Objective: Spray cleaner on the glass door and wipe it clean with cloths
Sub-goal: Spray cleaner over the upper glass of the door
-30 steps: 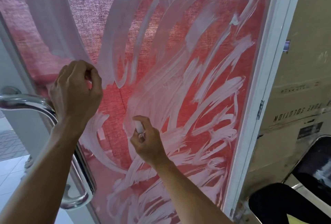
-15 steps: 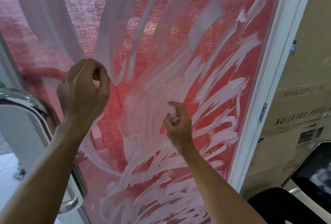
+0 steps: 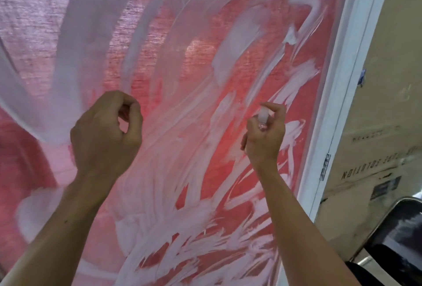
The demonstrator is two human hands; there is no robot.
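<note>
Glass door (image 3: 205, 61) fills most of my view, reddish behind and smeared all over with white streaks of cleaner (image 3: 173, 224). My right hand (image 3: 266, 139) is raised near the pane's right side, fingers clamped around a small pale spray bottle (image 3: 262, 117), forefinger on its top. My left hand (image 3: 105, 137) hovers further left, fingers curled together on nothing I can see. White door frame (image 3: 338, 103) runs down the right edge, a cardboard box (image 3: 388, 125) beyond.
</note>
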